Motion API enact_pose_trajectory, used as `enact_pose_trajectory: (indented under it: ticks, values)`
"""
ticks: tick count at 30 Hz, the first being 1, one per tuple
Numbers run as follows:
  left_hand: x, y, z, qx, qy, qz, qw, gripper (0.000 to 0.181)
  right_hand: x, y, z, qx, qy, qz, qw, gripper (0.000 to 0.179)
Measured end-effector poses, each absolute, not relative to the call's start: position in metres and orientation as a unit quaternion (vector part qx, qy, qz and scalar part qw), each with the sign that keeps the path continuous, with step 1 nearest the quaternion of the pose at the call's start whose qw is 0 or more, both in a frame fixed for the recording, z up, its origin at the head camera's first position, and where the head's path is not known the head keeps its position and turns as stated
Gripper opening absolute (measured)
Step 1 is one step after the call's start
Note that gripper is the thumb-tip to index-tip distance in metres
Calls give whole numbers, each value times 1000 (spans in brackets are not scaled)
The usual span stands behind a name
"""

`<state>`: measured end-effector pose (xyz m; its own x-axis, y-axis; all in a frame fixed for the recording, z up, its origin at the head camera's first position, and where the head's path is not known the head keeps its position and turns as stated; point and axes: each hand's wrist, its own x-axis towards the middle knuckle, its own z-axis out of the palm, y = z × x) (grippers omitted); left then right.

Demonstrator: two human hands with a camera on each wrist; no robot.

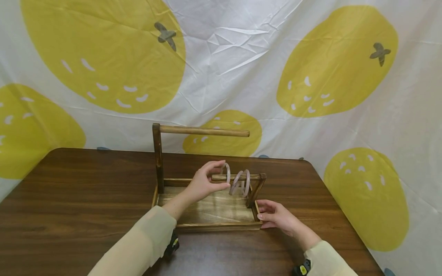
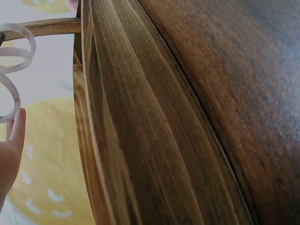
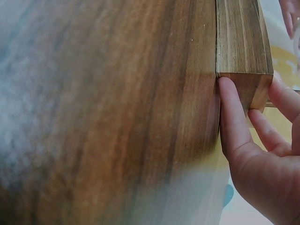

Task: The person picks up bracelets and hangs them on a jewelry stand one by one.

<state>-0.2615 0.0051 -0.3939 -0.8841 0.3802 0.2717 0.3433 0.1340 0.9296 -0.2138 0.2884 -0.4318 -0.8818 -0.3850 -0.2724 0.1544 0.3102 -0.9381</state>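
A dark wooden bangle stand (image 1: 208, 227) has a tray base and two horizontal bars at different heights. My left hand (image 1: 203, 182) pinches a pale, translucent bangle (image 1: 228, 174) between thumb and fingers, at the free end of the lower bar (image 1: 218, 177). That bar's tip shows to the left of the held bangle. Farther along the same bar hang two more pale bangles (image 1: 247, 184). My right hand (image 1: 277, 216) grips the tray's right end. In the right wrist view its thumb is at the upper edge and its fingers lie against the end wall (image 3: 239, 86).
The taller bar (image 1: 207, 131) rises from a post (image 1: 157, 157) at the stand's left and carries nothing. The stand rests on a brown wood-grain table (image 1: 86, 199). Behind it hangs a white cloth with yellow fruit prints (image 1: 221, 84).
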Motion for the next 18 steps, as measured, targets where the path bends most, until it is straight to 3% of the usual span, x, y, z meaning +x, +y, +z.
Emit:
enact_pose_trajectory:
  ticks: [18]
  values:
    - [-263,9,-395,250,744,619,29,65,-215,291,-432,-65,778,-579,237,70]
